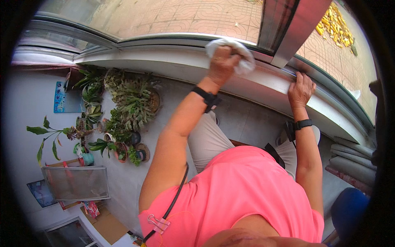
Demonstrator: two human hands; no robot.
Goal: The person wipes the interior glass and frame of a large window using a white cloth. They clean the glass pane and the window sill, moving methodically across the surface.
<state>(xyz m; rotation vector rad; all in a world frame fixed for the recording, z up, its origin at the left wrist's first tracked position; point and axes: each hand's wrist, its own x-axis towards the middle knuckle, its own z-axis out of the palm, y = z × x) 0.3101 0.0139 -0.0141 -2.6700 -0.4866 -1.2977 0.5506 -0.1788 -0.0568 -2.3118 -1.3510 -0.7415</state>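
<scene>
A crumpled white cloth (245,66) is bunched in my left hand (222,61), pressed to the lower window frame (172,41) just left of the metal upright. Cloth and hand are slightly blurred. My right hand (301,89) rests on the white window sill (268,81), to the right of that upright (305,27). Its fingertips touch the sliding track, and it holds nothing that I can see. Black straps circle both wrists.
Potted plants (129,98) crowd the floor at left, near a leaning framed screen (77,183) and flat cardboard (105,223). Folded grey cloths (355,157) are stacked at right, above a blue rounded object (350,213). Outside the glass, corn cobs (334,26) lie on paving.
</scene>
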